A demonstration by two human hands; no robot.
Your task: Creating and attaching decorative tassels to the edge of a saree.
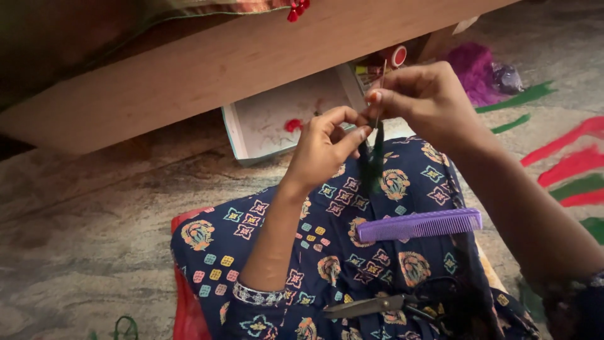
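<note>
Hidden: the person's body below the lap was cut off at the lower edge; the dim upper left corner was too dark to read, and the small items behind the right hand were blurred.
Hard to make out: a thin stick or needle rose from the right fingertips, its lower end lost against the dark threads.
Surface: a mottled grey stone floor spread around the seated person, with a wooden board running slantwise above the hands.
Room: a shallow white tray lay under the board's edge; purple fluff and red and green strips lay on the floor to the right.
Lap: a purple comb rested across the patterned dark blue cloth, with dark scissors nearer the body.
Left hand: thumb and forefinger were closed together on the top of a dark green thread bundle.
Right hand: fingertips were pinched on the thin stick, just above the bundle.
Bundle: it hung between the two hands, over the lap.
</note>
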